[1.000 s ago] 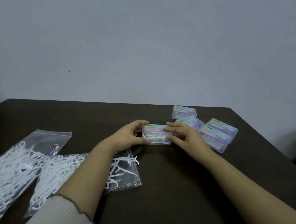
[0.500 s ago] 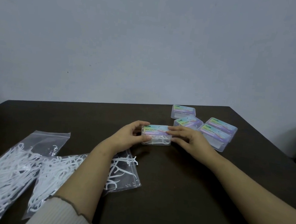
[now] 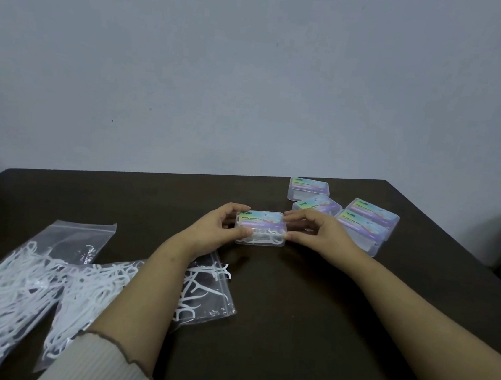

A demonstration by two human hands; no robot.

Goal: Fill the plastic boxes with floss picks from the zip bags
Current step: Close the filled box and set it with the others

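A clear plastic box (image 3: 262,227) with a pastel label on its lid lies flat at the table's centre, white floss picks showing through its front. My left hand (image 3: 221,233) grips its left end with thumb and curled fingers. My right hand (image 3: 316,230) pinches its right end, thumb at the front corner and fingers on the lid. Two clear zip bags lie at the left: one (image 3: 10,282) packed with white floss picks, the other (image 3: 201,290) partly under my left forearm with picks at its open end.
Several more labelled plastic boxes (image 3: 369,221) are clustered at the back right, just behind my right hand. The dark table (image 3: 291,318) ends at a grey wall behind and drops off at the right edge.
Both hands have stayed on the box. My right fingers shifted from across the lid toward its right end. The box has barely moved.
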